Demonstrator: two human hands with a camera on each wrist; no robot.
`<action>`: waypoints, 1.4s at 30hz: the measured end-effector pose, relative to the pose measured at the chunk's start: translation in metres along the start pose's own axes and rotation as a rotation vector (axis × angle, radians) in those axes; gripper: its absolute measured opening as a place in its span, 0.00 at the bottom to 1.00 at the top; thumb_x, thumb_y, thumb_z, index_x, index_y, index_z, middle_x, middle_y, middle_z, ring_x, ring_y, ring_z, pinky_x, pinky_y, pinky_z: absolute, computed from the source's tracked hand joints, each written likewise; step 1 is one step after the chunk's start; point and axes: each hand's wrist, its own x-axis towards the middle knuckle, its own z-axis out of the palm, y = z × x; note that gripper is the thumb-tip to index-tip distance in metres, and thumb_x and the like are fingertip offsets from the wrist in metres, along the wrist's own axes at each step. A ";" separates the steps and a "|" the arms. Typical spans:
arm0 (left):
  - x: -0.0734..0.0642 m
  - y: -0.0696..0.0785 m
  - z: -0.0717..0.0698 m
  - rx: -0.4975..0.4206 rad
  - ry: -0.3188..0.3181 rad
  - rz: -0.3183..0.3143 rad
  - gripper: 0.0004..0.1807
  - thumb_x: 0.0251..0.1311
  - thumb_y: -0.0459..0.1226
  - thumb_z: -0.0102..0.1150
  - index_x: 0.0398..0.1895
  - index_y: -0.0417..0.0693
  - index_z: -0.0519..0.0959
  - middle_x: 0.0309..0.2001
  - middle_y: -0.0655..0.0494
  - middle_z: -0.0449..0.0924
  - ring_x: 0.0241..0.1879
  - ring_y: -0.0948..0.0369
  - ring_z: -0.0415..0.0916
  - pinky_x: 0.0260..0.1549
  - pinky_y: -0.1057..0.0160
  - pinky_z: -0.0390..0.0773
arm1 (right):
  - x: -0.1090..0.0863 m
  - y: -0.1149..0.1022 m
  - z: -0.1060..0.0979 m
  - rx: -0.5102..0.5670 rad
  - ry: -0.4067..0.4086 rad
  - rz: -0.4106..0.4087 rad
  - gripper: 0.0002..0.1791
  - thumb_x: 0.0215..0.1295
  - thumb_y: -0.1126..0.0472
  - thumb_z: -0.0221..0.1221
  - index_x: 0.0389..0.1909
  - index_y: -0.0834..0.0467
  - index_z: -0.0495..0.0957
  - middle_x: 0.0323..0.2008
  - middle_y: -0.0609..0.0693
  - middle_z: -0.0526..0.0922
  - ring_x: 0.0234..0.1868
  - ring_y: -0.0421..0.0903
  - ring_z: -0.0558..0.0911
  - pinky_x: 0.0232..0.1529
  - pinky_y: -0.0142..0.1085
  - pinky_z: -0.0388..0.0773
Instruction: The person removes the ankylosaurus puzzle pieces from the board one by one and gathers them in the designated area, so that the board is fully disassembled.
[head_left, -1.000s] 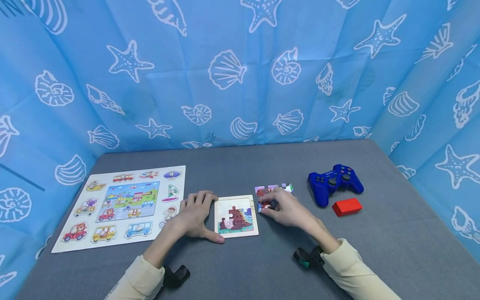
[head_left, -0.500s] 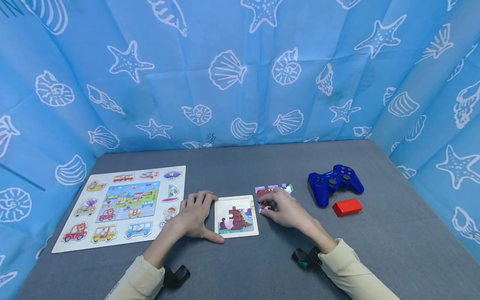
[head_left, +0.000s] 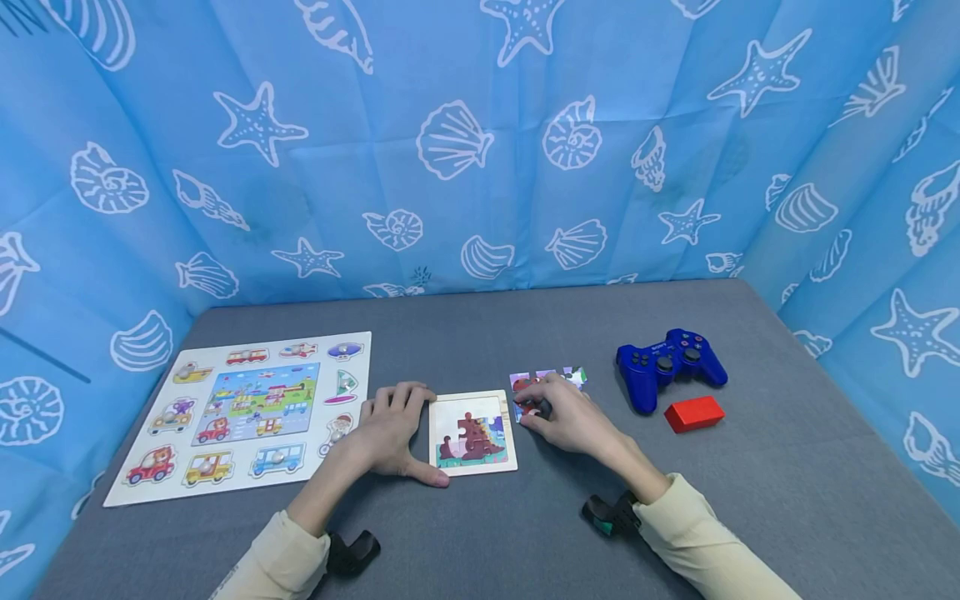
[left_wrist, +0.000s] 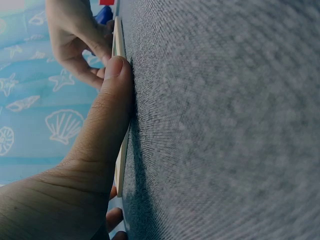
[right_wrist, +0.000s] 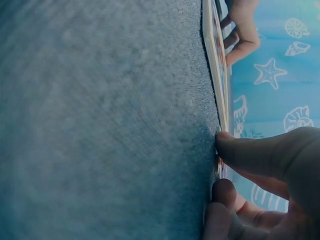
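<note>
Across the middle of the grey table (head_left: 420,329), the left hand (head_left: 388,433) spreads wide; the right hand (head_left: 573,418) bends. Between them sits the wooden frame (head_left: 480,469), its left side touching the left. Just off its right edge, under the nearer right hand, lie loose pieces (head_left: 522,382); one reddish piece (head_left: 528,409) shows between thumb and forefinger, whether pinched I cannot tell.

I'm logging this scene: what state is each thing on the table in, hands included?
Tray: flat, partly filled, upper left bare.
Loose pieces: right of the tray, partly hidden.
Board: flat, picture side up.
Controller: buttons up, untouched.
Block: lying flat, untouched.
Left hand: holding the tray's left side.
Right hand: curled at the loose pieces.
</note>
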 end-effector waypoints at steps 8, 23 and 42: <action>-0.003 0.008 -0.010 0.004 -0.016 -0.012 0.63 0.36 0.69 0.78 0.73 0.52 0.60 0.76 0.42 0.55 0.73 0.36 0.52 0.65 0.33 0.58 | 0.001 0.000 0.000 0.011 0.014 0.002 0.13 0.63 0.64 0.69 0.49 0.59 0.86 0.44 0.55 0.83 0.41 0.45 0.77 0.37 0.34 0.71; -0.004 0.008 -0.010 0.010 -0.013 -0.016 0.63 0.37 0.68 0.77 0.74 0.52 0.59 0.76 0.42 0.56 0.73 0.37 0.53 0.65 0.33 0.59 | 0.001 -0.016 -0.003 0.051 0.024 0.005 0.15 0.64 0.62 0.69 0.51 0.61 0.85 0.42 0.56 0.82 0.35 0.44 0.77 0.34 0.30 0.72; -0.002 0.002 -0.002 0.015 0.000 0.001 0.63 0.36 0.71 0.76 0.74 0.52 0.60 0.76 0.42 0.56 0.72 0.37 0.54 0.65 0.32 0.59 | 0.004 -0.039 0.007 0.124 -0.072 -0.092 0.17 0.67 0.61 0.66 0.56 0.60 0.83 0.49 0.58 0.83 0.26 0.34 0.72 0.29 0.28 0.70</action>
